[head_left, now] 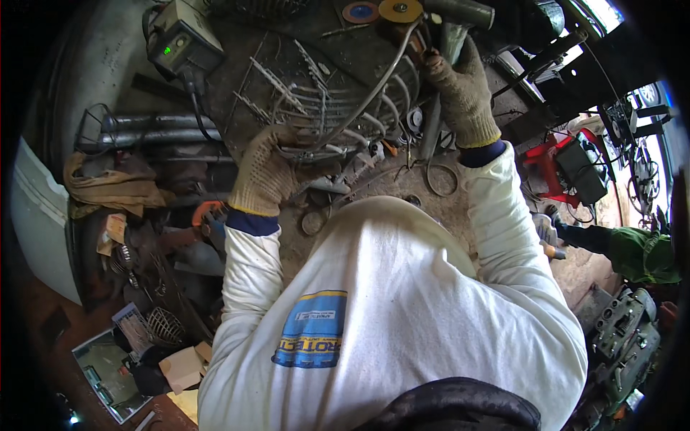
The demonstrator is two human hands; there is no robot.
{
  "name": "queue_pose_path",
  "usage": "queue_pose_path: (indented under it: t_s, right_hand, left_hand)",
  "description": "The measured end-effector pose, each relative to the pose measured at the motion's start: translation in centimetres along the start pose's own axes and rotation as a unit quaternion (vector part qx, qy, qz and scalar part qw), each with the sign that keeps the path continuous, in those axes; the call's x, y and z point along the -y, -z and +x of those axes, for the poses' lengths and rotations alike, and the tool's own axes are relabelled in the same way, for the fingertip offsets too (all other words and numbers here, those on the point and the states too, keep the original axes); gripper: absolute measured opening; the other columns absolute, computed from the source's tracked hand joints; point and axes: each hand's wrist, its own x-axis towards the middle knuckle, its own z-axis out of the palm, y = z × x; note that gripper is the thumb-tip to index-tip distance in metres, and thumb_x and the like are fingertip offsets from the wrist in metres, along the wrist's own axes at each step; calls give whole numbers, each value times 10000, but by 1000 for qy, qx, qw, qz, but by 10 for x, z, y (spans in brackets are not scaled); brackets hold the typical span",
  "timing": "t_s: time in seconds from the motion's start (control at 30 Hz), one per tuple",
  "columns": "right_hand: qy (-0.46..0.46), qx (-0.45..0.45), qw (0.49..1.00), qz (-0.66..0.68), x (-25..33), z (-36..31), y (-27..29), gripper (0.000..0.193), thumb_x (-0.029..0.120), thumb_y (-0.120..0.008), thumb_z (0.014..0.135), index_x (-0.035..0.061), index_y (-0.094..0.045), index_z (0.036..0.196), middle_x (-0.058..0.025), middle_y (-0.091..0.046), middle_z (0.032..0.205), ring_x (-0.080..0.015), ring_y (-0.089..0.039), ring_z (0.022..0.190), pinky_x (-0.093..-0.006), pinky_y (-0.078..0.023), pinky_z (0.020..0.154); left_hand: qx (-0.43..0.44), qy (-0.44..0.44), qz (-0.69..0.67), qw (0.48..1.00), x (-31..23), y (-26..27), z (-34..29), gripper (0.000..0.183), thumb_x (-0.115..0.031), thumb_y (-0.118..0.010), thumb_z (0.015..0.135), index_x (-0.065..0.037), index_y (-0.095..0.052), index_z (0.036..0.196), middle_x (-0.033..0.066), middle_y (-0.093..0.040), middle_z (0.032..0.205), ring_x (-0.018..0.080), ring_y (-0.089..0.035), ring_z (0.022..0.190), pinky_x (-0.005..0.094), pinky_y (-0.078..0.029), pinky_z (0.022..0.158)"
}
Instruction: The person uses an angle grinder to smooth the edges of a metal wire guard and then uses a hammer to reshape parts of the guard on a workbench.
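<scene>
A basket-like frame of bent metal rods point(384, 115) lies in front of me, its ribs curving to the right. My left hand point(264, 171), in a beige knitted glove, is closed at the near left end of a long curved rod. That rod runs along the frame and up to the right. My right hand point(463, 100), gloved the same, is raised beside the rod's far end with its fingers curled. A brownish part shows at its fingertips, and what it grips there is unclear. Near it sit a yellow disc point(400, 8) and a grey tube point(460, 11).
A boxy machine with a green display point(185, 39) and cable stands back left, above metal pipes point(158, 131). Brown cloth point(111, 183) and clutter lie left. A red stool point(550, 169) with a dark box is at right. Metal rings point(440, 179) lie on the ground.
</scene>
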Motion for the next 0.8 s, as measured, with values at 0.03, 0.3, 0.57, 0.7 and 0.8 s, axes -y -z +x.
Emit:
queue_pose_path:
  t_s: [0.03, 0.3, 0.57, 0.7, 0.8]
  right_hand:
    - [-28, 4, 1000, 0, 1, -1, 1, 788, 391, -895, 803, 12, -518, 1382, -81, -658, 1171, -170, -640, 1025, -319, -537, 897]
    - [-197, -21, 980, 35, 24, -13, -3, 512, 194, -810, 892, 22, -578, 1315, -30, -656, 822, -118, -624, 592, -280, -536, 508]
    - [-301, -66, 951, 12, 9, -19, -6, 407, 270, -792, 912, 29, -617, 1189, -20, -641, 805, -100, -581, 570, -273, -502, 482]
    - [-333, -66, 940, 3, 0, -19, 10, 409, 301, -801, 909, 18, -624, 1146, -23, -649, 824, -102, -597, 604, -275, -514, 512]
    - [-330, -63, 942, -4, -2, -19, 3, 346, 299, -765, 942, 26, -633, 1109, -7, -645, 802, -86, -583, 575, -251, -486, 490]
  left_hand:
    - [0, -2, 7, 1000, 0, 1, 1, 524, -295, -546, 920, 67, -594, 1297, 275, -670, 1222, 456, -674, 1109, 619, -588, 927]
    - [-39, -52, 75, 995, 5, -33, -9, 667, -568, -407, 1036, -38, -526, 1424, 196, -579, 1413, 405, -650, 1175, 570, -594, 920]
    - [-168, -431, 648, 605, 26, 31, 16, 685, -597, -343, 1065, -65, -473, 1475, 126, -606, 1311, 239, -653, 1010, 341, -534, 878]
    - [-146, -461, 670, 564, 33, -20, 1, 511, -411, -341, 1118, -24, -600, 1327, 78, -697, 1047, 93, -613, 826, 213, -514, 709]
    - [-167, -481, 640, 576, 42, 9, 11, 525, -518, -464, 1058, -32, -646, 1140, 73, -680, 884, 211, -629, 709, 350, -511, 656]
